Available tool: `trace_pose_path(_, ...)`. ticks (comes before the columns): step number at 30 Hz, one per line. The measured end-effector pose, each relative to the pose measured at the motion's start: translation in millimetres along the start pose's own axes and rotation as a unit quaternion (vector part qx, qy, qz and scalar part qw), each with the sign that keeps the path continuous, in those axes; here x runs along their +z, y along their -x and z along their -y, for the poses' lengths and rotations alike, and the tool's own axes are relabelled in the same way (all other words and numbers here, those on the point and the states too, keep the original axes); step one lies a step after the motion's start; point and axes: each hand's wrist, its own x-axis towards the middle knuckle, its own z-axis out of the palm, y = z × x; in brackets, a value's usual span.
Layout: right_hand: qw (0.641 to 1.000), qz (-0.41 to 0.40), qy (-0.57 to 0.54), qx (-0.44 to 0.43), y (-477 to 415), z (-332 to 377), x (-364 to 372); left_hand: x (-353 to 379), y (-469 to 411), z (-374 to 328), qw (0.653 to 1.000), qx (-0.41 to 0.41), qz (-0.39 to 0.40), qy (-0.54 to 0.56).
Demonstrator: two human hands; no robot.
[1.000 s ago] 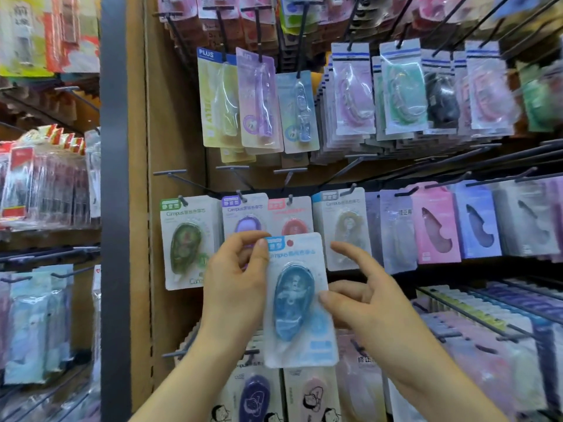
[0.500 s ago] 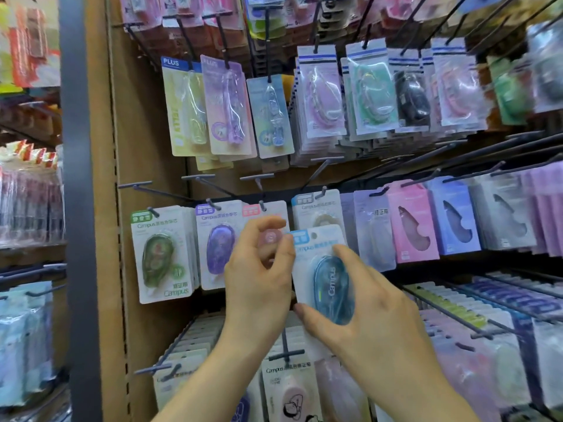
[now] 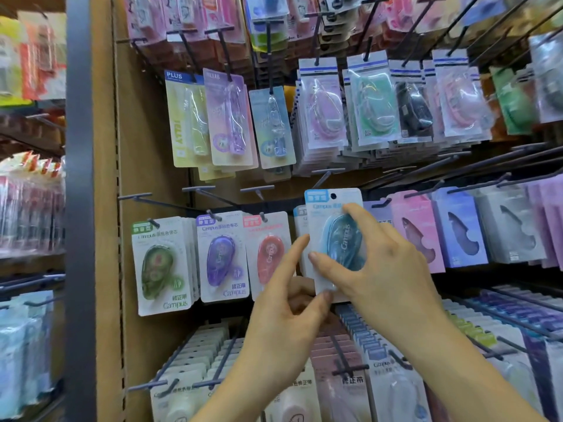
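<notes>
A blue Campus correction-tape pack is held up against the display, in front of the other blue packs on their hook. My right hand grips it across the blister, thumb on the left and fingers over the right. My left hand pinches the pack's bottom left corner, its forefinger pointing up along the left edge. The pack's hang hole shows at its top, level with the row of hooks.
Green, purple and red Campus packs hang to the left. Pink and blue packs hang to the right. More packs hang on hooks above and below. A grey upright post stands at left.
Both hands have raised the blue pack and moved it right, up to the hook row. My left hand slid from the pack's top corner down to its bottom corner.
</notes>
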Motion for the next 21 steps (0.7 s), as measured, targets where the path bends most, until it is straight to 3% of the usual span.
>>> trace_pose_path(16, 0.999, 0.024, 0.023, 0.007, -13, 2, 6, -6, -15, -3, 0.996, 0.005, 0.030, -0.082)
trace_pose_path(21, 0.996, 0.063, 0.061, 0.022, -24, 9, 2, -15, -22, -8, 0.991, -0.021, 0.056, -0.117)
